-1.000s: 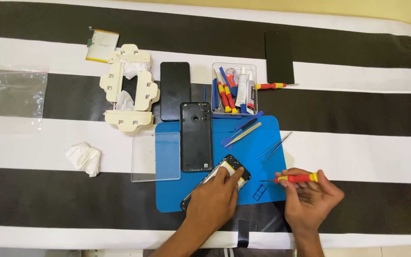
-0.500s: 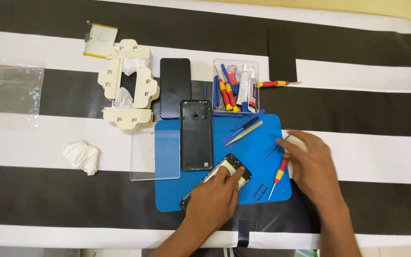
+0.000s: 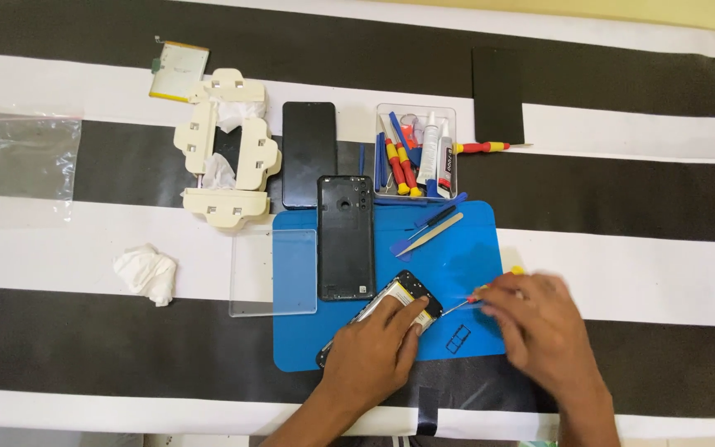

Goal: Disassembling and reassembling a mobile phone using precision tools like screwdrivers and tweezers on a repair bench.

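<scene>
My left hand [image 3: 374, 349] presses down on an opened phone body [image 3: 407, 296] that lies tilted on the blue work mat [image 3: 457, 257]. My right hand [image 3: 535, 327] grips a red and yellow screwdriver [image 3: 475, 294], its thin tip pointing left toward the phone's upper right corner. A black phone back cover [image 3: 345, 237] lies upright on the mat just left of the opened phone. Part of the opened phone is hidden under my left hand.
A clear tool box [image 3: 415, 153] with screwdrivers and glue tubes stands behind the mat. Blue and pale pry tools [image 3: 429, 228], a black screen panel [image 3: 309, 154], a clear plate [image 3: 275, 271], a cream clamp jig [image 3: 227, 161], a crumpled tissue [image 3: 146, 272], a plastic bag [image 3: 30, 159], a battery [image 3: 179, 72], a black sheet [image 3: 498, 83].
My right hand swung the screwdriver from level, to hanging tip-down, to pointing its tip at the opened phone. My left hand stayed on the phone.
</scene>
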